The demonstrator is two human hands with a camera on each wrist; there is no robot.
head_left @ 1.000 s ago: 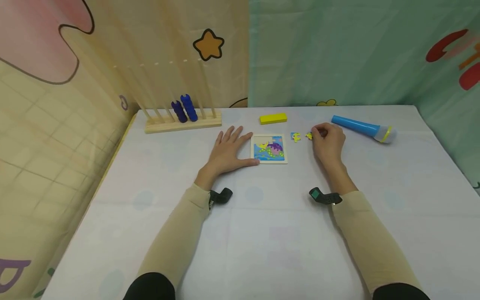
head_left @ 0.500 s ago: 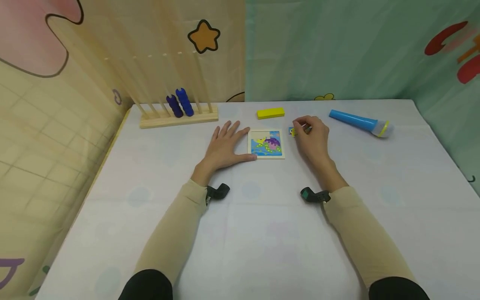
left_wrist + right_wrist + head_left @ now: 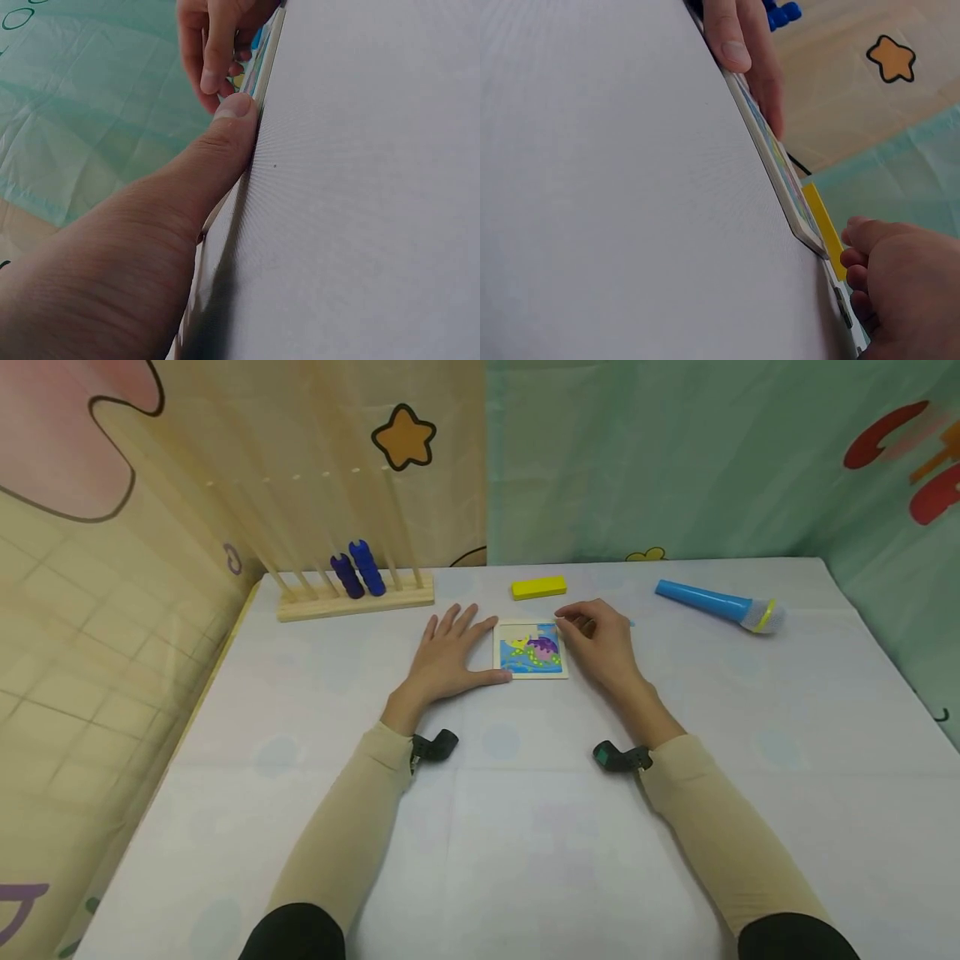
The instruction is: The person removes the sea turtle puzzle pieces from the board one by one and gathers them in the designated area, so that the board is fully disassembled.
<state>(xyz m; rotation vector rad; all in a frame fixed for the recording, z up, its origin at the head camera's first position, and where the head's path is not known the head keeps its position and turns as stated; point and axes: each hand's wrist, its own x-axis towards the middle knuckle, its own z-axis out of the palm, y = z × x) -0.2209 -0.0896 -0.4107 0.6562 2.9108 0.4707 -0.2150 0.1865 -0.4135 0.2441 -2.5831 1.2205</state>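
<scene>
A small square picture puzzle (image 3: 531, 652) in a pale wooden frame shows a purple, pink and yellow creature on blue. Bare wood shows at its upper left. My left hand (image 3: 450, 656) lies with fingers spread, its thumb on the frame's lower left corner and its forefinger by the upper left one. Over the frame's upper right corner, my right hand (image 3: 602, 642) pinches a puzzle piece between thumb and forefinger, mostly hidden by the fingertips. Behind that hand, a loose puzzle piece (image 3: 842, 306) lies on the table, and a blue edge (image 3: 632, 623) peeks out in the head view.
A yellow block (image 3: 538, 587) lies behind the puzzle. To the right rests a blue toy microphone (image 3: 716, 605). At the back left stands a wooden rack (image 3: 356, 602) with upright rods and dark blue beads (image 3: 366, 568). Printed curtains (image 3: 645, 460) hang along the table's far edge.
My right hand has moved left from beside the loose pieces to the puzzle's upper right corner. My left hand has stayed at the frame. The head view has shifted slightly.
</scene>
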